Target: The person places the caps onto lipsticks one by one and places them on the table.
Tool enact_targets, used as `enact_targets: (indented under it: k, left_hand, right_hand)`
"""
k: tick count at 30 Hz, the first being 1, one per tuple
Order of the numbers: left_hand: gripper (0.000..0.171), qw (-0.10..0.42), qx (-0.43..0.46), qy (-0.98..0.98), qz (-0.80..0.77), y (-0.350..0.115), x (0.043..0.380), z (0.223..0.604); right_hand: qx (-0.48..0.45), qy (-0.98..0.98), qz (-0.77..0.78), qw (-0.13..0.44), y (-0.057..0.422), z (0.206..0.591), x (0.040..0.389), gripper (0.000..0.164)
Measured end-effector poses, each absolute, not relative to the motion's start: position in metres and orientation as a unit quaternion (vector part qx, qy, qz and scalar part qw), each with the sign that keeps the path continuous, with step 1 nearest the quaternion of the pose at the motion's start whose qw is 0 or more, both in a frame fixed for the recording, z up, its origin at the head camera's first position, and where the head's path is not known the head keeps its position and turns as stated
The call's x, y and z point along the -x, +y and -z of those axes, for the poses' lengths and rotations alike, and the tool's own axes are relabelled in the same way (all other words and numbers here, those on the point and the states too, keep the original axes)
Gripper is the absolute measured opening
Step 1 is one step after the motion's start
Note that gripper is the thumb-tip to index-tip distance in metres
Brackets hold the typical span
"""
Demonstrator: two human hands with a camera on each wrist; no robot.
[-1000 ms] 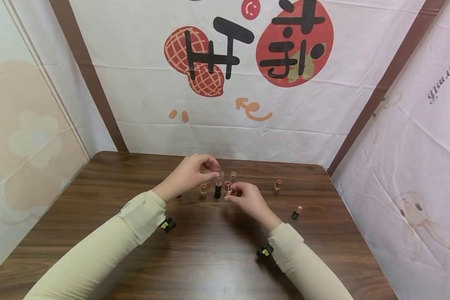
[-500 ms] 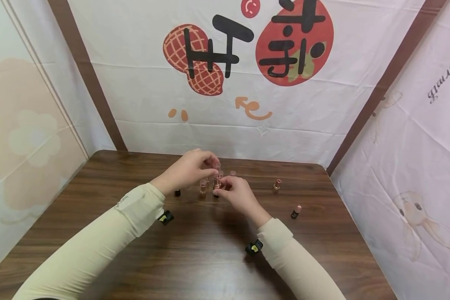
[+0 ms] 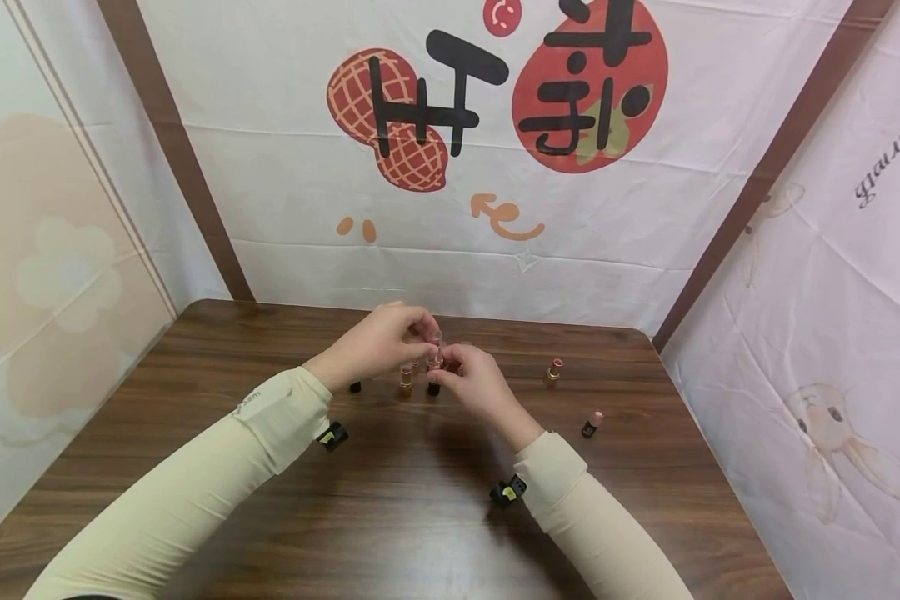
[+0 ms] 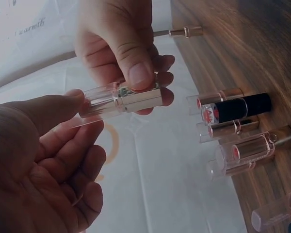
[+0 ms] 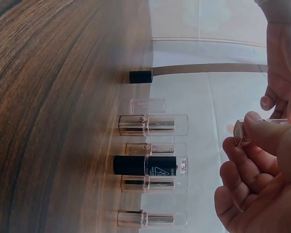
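My two hands meet over the back of the table. The left hand (image 3: 390,343) pinches a clear cap (image 4: 99,97) between thumb and fingertips. The right hand (image 3: 482,379) grips the gold base of a lipstick (image 4: 141,99) with its thumb and fingers. The cap sits around the tube's upper part, the two lined up end to end. Right below the hands stand several capped lipsticks, among them a black lipstick (image 5: 157,165) with a faceted clear top and a gold lipstick (image 5: 155,125). In the head view the fingers hide parts of this group.
An uncapped gold lipstick (image 3: 554,370) stands to the right, with a pink-tipped black lipstick (image 3: 592,424) nearer the front. Left of the group are a loose clear cap (image 5: 148,105) and a black cylinder (image 5: 140,76). Printed cloth (image 3: 450,275) hangs behind the table (image 3: 420,533).
The right hand has carried the lipstick left and up to the cap in the left hand. Before, lipstick and cap were apart; now the cap covers the tube's upper part.
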State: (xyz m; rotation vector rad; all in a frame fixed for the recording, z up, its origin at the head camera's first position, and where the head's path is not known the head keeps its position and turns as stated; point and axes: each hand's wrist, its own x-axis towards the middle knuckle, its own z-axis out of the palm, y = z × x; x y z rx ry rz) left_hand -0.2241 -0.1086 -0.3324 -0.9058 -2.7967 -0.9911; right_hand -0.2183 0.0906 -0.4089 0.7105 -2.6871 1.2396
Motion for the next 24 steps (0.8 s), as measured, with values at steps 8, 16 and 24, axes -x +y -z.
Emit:
enact_targets:
  k: [8, 16, 24]
  left_hand:
    - [0.008, 0.012, 0.315, -0.892, 0.323, -0.108, 0.226, 0.334]
    - [0.009, 0.033, 0.326, -0.899, 0.291, -0.103, 0.225, 0.338]
    - [0.014, 0.074, 0.288, -0.905, 0.305, -0.096, 0.219, 0.351]
  right_hand:
    - [-0.241, -0.89, -0.382, 0.057, 0.091, 0.403, 0.217, 0.01]
    - [-0.261, -0.893, -0.361, 0.065, 0.098, 0.403, 0.218, 0.014]
    - [-0.262, -0.891, -0.359, 0.093, 0.105, 0.409, 0.224, 0.015]
